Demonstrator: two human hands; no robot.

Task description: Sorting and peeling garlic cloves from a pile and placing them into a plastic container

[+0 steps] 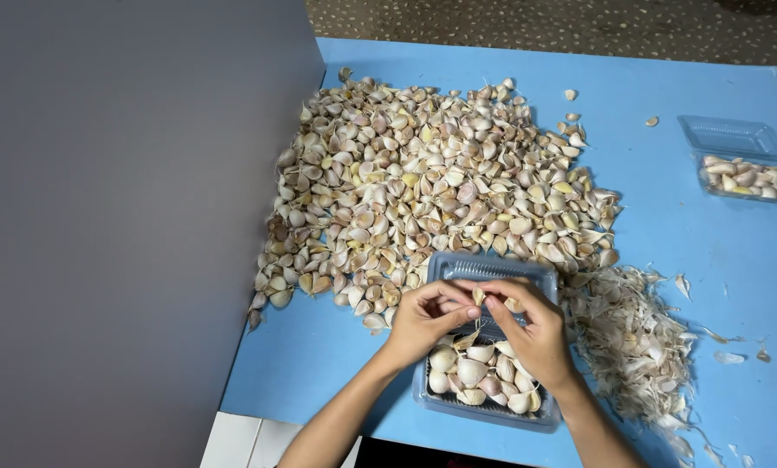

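Observation:
My left hand (pixel 423 319) and my right hand (pixel 534 331) meet above a clear plastic tray (pixel 492 267) at the near edge of the blue table. Together their fingertips pinch one garlic clove (pixel 478 295), which has loose papery skin. Several peeled, pale cloves (pixel 479 374) fill the near half of that tray, partly hidden by my hands. A large heap of unpeeled garlic cloves (pixel 423 182) spreads across the table just beyond the tray.
A pile of papery garlic skins (pixel 635 342) lies right of the tray. At the far right, a second clear tray (pixel 746 177) holds cloves, with an empty clear lid (pixel 729 134) behind it. A grey panel (pixel 128 217) covers the left side.

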